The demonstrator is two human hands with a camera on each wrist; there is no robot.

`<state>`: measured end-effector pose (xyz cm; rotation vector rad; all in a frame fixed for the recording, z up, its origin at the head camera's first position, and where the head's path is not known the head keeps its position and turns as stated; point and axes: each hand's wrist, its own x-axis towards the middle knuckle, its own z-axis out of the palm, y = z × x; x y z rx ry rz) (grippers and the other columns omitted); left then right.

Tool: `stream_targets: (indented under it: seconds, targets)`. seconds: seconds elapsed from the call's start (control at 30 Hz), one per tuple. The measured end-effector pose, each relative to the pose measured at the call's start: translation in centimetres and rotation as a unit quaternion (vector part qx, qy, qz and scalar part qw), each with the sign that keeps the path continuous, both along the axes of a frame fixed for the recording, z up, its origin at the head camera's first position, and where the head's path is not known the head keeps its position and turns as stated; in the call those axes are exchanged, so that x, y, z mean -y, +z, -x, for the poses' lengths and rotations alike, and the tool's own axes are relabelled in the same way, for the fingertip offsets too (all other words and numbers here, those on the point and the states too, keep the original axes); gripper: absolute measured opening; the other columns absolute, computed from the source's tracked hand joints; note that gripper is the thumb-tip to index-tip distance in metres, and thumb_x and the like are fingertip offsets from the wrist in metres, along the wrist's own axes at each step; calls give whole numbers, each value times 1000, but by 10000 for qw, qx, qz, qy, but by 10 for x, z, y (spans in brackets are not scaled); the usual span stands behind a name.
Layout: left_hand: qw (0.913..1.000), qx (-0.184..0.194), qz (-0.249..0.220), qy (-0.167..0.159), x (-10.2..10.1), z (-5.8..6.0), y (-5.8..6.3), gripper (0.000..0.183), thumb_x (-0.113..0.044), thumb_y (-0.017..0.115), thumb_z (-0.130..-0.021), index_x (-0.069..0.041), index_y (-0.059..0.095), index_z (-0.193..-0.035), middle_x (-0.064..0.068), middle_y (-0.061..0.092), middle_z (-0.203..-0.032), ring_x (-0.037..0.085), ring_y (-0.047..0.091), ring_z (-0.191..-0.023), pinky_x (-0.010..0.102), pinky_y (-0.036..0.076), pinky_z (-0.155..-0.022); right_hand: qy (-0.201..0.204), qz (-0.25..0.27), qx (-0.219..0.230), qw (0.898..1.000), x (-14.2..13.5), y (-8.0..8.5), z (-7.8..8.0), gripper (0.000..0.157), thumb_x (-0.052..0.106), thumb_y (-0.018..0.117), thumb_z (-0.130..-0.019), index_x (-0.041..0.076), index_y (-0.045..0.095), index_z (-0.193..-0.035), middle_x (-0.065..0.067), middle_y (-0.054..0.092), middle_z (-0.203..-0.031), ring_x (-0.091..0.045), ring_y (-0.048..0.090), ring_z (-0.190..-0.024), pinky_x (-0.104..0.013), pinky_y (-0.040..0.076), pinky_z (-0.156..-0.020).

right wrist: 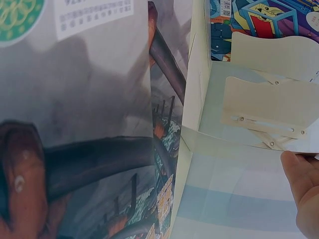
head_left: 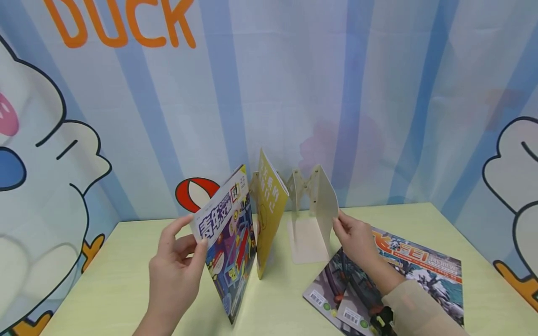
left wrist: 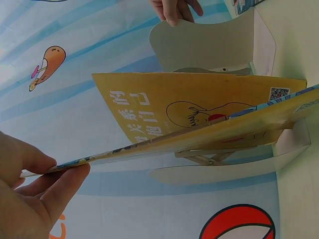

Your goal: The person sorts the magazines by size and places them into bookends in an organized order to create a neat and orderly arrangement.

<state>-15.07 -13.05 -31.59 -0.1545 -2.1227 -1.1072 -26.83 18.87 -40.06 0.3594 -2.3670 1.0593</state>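
Note:
My left hand point(head_left: 174, 266) pinches the upper left corner of a magazine point(head_left: 229, 240) with a colourful cover. The magazine is upright and tilted, in front of a white folding book stand point(head_left: 308, 238). In the left wrist view, thumb and fingers point(left wrist: 62, 194) close on its thin edge. A yellow book point(head_left: 271, 210) stands upright at the left part of the stand, beside the magazine. My right hand point(head_left: 357, 238) holds the front edge of the stand's right panel point(head_left: 325, 200). The right wrist view shows the stand's crossed hinge links point(right wrist: 271, 139) between its panels.
Two overlapping magazines point(head_left: 414, 261) lie flat on the pale yellow table point(head_left: 147, 261) at right, under my right forearm. A striped blue curtain point(head_left: 277, 84) with cartoon ducks hangs behind the table's back edge.

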Motion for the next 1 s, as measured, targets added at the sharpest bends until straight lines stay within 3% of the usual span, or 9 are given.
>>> stream_targets:
  seconds: [0.3, 0.5, 1.0]
  targets:
    - [9997, 129, -114, -152, -6, 4, -4, 50, 4, 66, -83, -8, 46, -128, 18, 72, -98, 27, 71, -82, 8, 51, -62, 40, 34, -42, 10000, 1, 1, 0, 36, 10, 57, -94, -3, 56, -128, -27, 66, -107, -27, 67, -62, -22, 35, -36]
    - [9994, 184, -160, -256, -11, 7, -7, 51, 3, 66, -84, -9, 45, -129, 17, 72, -101, 26, 71, -84, 11, 53, -63, 14, 42, 7, 10000, 1, 1, 0, 36, 10, 57, -94, -3, 56, -128, -26, 67, -108, -24, 64, -58, -22, 35, -36]
    - [9978, 369, -206, -505, -21, 14, -12, 51, -2, 65, -86, -15, 44, -130, 18, 69, -110, 26, 71, -91, 15, 55, -67, 39, 92, 141, 9999, 0, 0, -1, 37, 12, 55, -95, -2, 55, -129, -26, 65, -111, -32, 69, -71, -22, 35, -35]
